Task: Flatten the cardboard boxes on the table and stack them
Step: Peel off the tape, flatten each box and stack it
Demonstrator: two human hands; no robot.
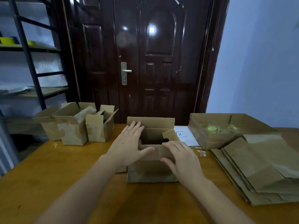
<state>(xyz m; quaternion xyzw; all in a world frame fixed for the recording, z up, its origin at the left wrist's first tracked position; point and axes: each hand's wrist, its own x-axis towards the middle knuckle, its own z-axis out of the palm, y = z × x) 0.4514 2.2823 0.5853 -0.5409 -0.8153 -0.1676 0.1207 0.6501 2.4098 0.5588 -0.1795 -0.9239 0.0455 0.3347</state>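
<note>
Both hands work at an upright, open-topped cardboard box (pixel 152 152) mid-table, ready for flattening.

The left hand (pixel 129 143) lies spread on the box's left flap; the right hand (pixel 182 157) rests with loose, straight fingers on its near flap, gripping nothing. Collapsing the walls looks like the next move. Right of the box lies the flattened stack (pixel 258 167); to its left stand unflattened boxes (pixel 77 125). The wooden table (pixel 64 167) faces a dark door (pixel 153 62) beyond the box.
</note>
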